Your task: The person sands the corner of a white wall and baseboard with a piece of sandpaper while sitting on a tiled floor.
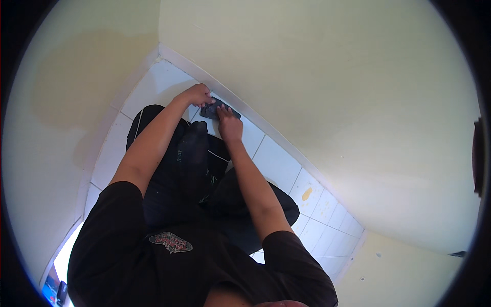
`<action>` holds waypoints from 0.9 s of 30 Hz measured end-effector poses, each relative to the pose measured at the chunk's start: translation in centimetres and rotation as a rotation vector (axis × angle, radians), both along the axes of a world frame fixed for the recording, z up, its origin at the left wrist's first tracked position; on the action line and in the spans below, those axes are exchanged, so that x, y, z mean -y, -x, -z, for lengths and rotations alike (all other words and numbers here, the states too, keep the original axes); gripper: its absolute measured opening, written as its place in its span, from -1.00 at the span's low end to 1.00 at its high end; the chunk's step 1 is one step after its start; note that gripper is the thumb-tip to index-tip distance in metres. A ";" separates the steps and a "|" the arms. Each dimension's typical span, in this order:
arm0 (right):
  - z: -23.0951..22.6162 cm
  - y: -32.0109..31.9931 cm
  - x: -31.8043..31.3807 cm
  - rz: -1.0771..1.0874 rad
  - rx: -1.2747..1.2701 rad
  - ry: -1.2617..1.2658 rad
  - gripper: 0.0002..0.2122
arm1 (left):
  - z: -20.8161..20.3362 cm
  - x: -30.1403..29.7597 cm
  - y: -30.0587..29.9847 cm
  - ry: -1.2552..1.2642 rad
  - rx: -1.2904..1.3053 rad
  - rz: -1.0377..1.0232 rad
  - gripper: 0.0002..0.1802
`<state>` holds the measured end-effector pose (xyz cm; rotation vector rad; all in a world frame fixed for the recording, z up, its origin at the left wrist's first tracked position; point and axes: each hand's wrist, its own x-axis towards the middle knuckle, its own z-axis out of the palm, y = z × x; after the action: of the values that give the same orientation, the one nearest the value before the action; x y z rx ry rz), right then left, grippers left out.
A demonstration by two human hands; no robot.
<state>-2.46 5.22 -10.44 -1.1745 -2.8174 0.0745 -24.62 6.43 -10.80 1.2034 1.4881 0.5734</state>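
partly, right hand (231,128) hides a dark object (210,110)

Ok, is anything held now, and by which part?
Can't tell for sure: the left hand may be pinching the dark grey piece by its left end; the right hand touches its top.

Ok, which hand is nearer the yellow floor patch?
Right. The right hand, on the dark flat item, is up and left of the yellow floor patch; the left hand, at the item's left end, lies farther.
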 end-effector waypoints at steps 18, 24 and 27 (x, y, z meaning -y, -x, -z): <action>-0.9 -21.8 -0.2 0.344 0.038 -0.100 -0.68 | 1.6 0.2 1.3 -0.013 -0.144 0.043 -0.82; -0.3 -19.5 0.0 0.232 0.040 -0.094 -0.70 | -0.7 0.2 -0.1 0.107 -0.071 0.072 -0.81; 0.0 -14.8 0.2 0.142 0.058 0.002 -0.68 | 0.3 0.0 -0.2 0.151 -0.104 0.069 -0.77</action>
<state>12.33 4.98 -10.44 -1.3958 -2.7729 0.0334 -24.44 6.48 -11.10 1.1762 1.5422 0.3506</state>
